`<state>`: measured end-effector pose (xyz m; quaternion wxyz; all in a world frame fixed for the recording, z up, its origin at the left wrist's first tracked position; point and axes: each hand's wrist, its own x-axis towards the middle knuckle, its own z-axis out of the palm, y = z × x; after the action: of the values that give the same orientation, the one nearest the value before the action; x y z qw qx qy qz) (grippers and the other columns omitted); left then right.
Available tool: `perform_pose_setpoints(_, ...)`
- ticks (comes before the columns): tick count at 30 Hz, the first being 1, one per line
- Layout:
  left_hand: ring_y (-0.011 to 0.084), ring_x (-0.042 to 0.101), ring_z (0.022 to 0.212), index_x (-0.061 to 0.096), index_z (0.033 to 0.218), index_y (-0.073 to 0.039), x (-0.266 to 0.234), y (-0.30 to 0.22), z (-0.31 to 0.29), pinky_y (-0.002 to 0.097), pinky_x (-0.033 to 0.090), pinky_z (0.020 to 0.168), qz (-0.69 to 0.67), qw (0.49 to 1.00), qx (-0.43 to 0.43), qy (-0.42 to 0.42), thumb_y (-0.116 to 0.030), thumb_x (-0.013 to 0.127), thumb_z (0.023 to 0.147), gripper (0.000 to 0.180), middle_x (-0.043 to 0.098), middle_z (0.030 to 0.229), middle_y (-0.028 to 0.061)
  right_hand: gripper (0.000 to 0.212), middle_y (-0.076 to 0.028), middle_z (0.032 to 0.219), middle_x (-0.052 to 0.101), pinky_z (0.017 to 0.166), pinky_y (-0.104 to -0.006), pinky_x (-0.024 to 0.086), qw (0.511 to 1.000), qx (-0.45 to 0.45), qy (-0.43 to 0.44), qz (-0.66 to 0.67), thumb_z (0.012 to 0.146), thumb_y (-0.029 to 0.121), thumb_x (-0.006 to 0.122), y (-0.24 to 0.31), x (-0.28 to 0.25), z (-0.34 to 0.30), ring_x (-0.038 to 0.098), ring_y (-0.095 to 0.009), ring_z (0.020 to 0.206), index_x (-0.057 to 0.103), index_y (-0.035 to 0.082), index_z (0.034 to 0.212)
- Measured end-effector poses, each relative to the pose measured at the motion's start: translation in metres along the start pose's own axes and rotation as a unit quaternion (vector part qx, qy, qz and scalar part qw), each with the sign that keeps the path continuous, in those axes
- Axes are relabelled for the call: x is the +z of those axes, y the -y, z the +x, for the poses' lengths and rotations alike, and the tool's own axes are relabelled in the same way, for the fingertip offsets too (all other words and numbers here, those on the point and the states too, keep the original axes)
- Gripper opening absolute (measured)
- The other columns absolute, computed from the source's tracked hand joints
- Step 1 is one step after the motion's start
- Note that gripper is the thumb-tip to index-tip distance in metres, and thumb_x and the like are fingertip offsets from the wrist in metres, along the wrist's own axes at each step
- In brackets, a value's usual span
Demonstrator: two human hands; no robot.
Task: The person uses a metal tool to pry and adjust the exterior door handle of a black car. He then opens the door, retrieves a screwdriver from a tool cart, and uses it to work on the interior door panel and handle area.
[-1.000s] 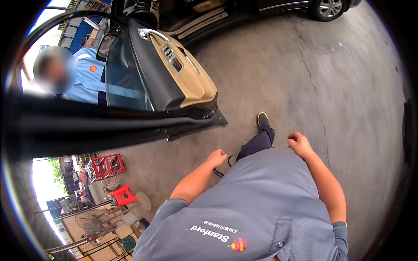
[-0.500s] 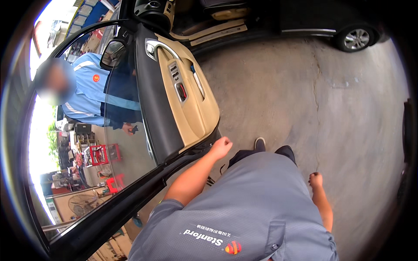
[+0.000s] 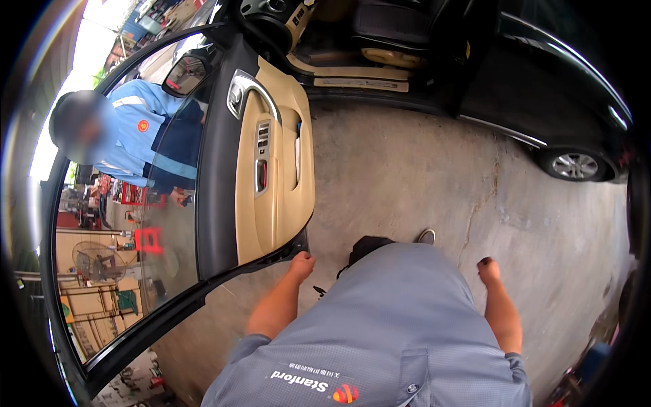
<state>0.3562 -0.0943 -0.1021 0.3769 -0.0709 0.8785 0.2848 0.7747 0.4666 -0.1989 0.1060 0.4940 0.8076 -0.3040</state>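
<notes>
A car door (image 3: 224, 197) with beige and black trim stands swung open at my left, its window glass raised. My left hand (image 3: 302, 263), fingers curled in, is beside the door's rear edge; whether it touches the edge I cannot tell. On the beige panel are a silver handle (image 3: 237, 95), a window switch panel (image 3: 263, 138) and a pocket with something pale in it. My right hand (image 3: 488, 270) hangs at my right side, closed, with a small dark spot at its fingers that I cannot make out.
The black car's body (image 3: 536, 81) runs along the far side, with a dark seat (image 3: 392, 27), a beige sill (image 3: 359, 84) and a wheel (image 3: 575, 165). Beyond the door glass stand a person in a blue jacket (image 3: 139, 129), a fan (image 3: 100, 262) and a red stool (image 3: 148, 240).
My view has turned and shifted, so the door lies further left and more of the car shows. My left hand stays near the door's edge; my right hand is still closed.
</notes>
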Motion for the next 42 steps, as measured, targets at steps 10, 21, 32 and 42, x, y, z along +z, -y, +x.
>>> perform_pose_setpoints(10, 0.0351, 0.067, 0.093, 0.065, 0.103, -0.002, 0.029, -0.090, 0.020, 0.0414, 0.052, 0.082, -0.015, 0.996, 0.059, -0.066, -0.029, 0.065, 0.088, 0.031, 0.070, 0.097, 0.0196, 0.029, -0.024, 0.104, 0.070, 0.091, -0.0461, 0.052, 0.997, 0.000, 0.012, -0.075, 0.083, 0.023, 0.062, 0.135, -0.115, 0.212, 0.065, -0.042, 0.103, 0.070, 0.002, 0.102)
perform_pose_setpoints(21, 0.0344, 0.067, 0.091, 0.068, 0.095, 0.001, -0.077, -0.062, 0.185, 0.0410, 0.055, 0.081, 0.480, 0.852, 0.205, 0.049, -0.016, 0.061, 0.081, 0.023, 0.070, 0.099, 0.0197, 0.034, -0.022, 0.103, 0.071, 0.090, -0.0429, 0.052, 0.961, -0.210, 0.175, -0.031, 0.084, 0.030, 0.064, 0.431, -0.049, 0.255, 0.067, -0.038, 0.102, 0.070, 0.004, 0.106)
perform_pose_setpoints(32, 0.0256, 0.066, 0.084, 0.063, 0.104, 0.001, -0.093, -0.275, 0.150, 0.0362, 0.052, 0.077, -0.180, 0.961, 0.001, -0.211, -0.022, 0.062, 0.092, 0.026, 0.069, 0.090, 0.0156, 0.034, -0.022, 0.107, 0.070, 0.092, -0.0433, 0.052, 0.892, -0.204, 0.264, -0.304, 0.081, 0.025, 0.060, 0.422, -0.029, 0.494, 0.066, -0.037, 0.106, 0.070, 0.005, 0.106)
perform_pose_setpoints(42, 0.0290, 0.066, 0.080, 0.060, 0.105, 0.001, 0.079, -0.281, -0.080, 0.0414, 0.053, 0.070, -0.286, 0.828, -0.463, -0.133, -0.019, 0.062, 0.087, 0.027, 0.068, 0.090, 0.0190, 0.036, -0.027, 0.115, 0.065, 0.090, -0.0492, 0.051, 0.823, -0.421, 0.244, -0.293, 0.093, 0.030, 0.055, 0.727, -0.009, 0.605, 0.061, -0.045, 0.108, 0.064, 0.002, 0.113)
